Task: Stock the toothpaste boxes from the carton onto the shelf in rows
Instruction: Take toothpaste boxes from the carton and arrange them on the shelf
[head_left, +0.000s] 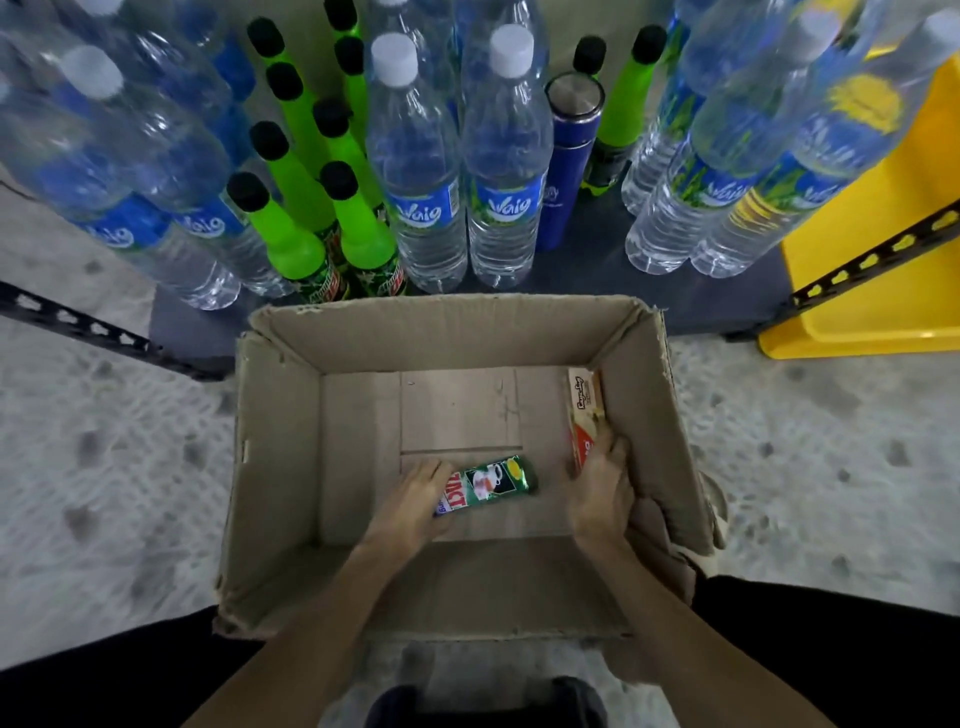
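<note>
An open cardboard carton (280, 431) stands on the floor in front of me. On its bottom lies a green box (498, 480) with red and white lettering; my left hand (415, 501) is closed over its near end. A cream and red box (586, 410) leans on edge against the carton's right wall, and my right hand (602, 488) grips its near end. The rest of the carton's bottom is bare. Beyond the carton is a low dark shelf (582, 275).
The shelf holds clear water bottles (421, 156), green bottles with black caps (283, 228) and a blue flask (569, 150). A yellow crate (878, 291) stands at the right. Black slotted shelf struts (872, 260) run left and right. The floor is speckled concrete.
</note>
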